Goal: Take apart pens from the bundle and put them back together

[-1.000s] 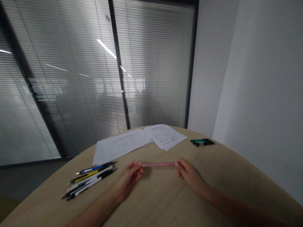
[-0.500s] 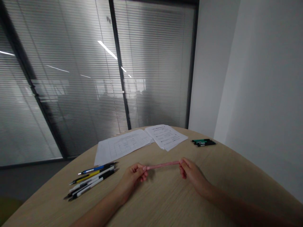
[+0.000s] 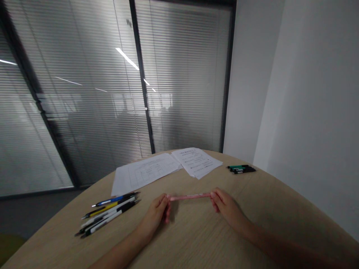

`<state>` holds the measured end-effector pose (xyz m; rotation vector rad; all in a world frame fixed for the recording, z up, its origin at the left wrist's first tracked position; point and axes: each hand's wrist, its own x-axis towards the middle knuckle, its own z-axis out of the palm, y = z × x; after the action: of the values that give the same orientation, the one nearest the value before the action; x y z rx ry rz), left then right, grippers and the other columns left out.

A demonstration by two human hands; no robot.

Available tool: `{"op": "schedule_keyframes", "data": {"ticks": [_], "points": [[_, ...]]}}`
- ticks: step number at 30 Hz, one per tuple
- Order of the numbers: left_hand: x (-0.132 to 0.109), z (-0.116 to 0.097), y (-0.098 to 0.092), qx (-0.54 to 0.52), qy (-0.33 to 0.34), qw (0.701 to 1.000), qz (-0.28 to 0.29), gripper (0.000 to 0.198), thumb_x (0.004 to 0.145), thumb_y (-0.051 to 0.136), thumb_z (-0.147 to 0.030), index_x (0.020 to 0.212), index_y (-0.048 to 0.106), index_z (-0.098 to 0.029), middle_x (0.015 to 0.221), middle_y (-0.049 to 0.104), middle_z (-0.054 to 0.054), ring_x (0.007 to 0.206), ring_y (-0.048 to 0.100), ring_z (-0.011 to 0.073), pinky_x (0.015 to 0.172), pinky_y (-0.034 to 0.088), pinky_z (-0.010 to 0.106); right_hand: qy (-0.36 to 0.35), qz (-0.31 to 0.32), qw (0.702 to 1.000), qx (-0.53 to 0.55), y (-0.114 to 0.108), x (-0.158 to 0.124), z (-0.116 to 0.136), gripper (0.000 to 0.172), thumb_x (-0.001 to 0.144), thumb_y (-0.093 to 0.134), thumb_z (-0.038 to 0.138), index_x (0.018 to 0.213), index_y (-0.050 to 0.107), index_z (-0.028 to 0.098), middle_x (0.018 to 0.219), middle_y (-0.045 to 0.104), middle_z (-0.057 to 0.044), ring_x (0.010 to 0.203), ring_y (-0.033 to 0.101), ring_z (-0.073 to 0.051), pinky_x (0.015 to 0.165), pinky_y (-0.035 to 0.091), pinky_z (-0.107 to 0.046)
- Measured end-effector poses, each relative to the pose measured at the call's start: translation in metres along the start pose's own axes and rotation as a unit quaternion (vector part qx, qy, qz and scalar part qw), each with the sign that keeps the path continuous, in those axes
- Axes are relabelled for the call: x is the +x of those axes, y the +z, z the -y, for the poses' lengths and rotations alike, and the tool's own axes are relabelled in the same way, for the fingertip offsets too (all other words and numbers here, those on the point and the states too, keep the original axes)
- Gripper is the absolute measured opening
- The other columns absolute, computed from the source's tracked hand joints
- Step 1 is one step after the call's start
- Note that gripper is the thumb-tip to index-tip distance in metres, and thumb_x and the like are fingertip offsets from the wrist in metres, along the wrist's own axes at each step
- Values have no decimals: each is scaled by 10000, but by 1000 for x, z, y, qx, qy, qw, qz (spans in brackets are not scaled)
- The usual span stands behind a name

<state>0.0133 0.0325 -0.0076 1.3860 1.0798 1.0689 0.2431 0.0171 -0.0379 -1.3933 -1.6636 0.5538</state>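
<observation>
A slim pink pen (image 3: 190,196) with faint print stretches almost level between my two hands, above the table. My left hand (image 3: 158,211) pinches its left end, thumb and fingers closed together. At the other end, my right hand (image 3: 223,203) grips it with thumb and forefinger, the remaining fingers curled below. Both tips of the pen are hidden in the fingers. To the left of my left hand lies a group of several pens (image 3: 109,215), blue, yellow, white and black, side by side and slanted.
Printed paper sheets (image 3: 146,170) lie at the back of the rounded wooden table (image 3: 193,239), with another sheet (image 3: 196,160) overlapping on their right. Several green and black pens (image 3: 240,169) rest at the back right. Beyond stand a glass partition with blinds and a white wall.
My left hand has shifted slightly left and closed its fingers more upright on the pen's end. The pen has moved a little left and lies more level.
</observation>
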Motion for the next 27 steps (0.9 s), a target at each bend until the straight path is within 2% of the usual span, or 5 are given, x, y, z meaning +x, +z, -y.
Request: {"op": "schedule_keyframes", "data": {"ticks": [6, 10, 16, 27], "points": [[-3, -1, -1, 45, -22, 999, 6, 425, 699, 452, -558, 486, 364, -202, 343, 353, -87, 284, 279, 62, 338, 187, 199, -4, -4, 1000, 1, -1, -1, 6, 299, 855, 297, 349, 627, 429, 208, 519, 458, 37, 511, 473, -124, 539, 365, -235], [-1, 0, -3, 50, -29, 998, 13, 445, 684, 440, -573, 451, 335, -208, 309, 335, -84, 270, 257, 57, 337, 186, 200, -12, 3, 1000, -8, -2, -2, 3, 296, 861, 300, 355, 659, 456, 205, 537, 473, 35, 530, 485, -122, 548, 368, -231], [2, -1, -1, 3, -28, 1000, 1, 398, 675, 492, -541, 511, 417, -186, 371, 408, -72, 310, 329, 65, 365, 246, 200, -21, -3, 1000, -7, 0, 0, -4, 296, 860, 308, 368, 662, 457, 205, 536, 474, 39, 521, 489, -117, 527, 365, -223], [1, 0, 1, 18, -4, 1000, 25, 352, 690, 508, -507, 636, 498, -159, 496, 502, -53, 361, 378, 65, 387, 256, 192, 38, -38, 997, 62, 6, 8, -16, 280, 831, 338, 418, 836, 517, 204, 591, 533, 29, 477, 488, -106, 439, 337, -208]]}}
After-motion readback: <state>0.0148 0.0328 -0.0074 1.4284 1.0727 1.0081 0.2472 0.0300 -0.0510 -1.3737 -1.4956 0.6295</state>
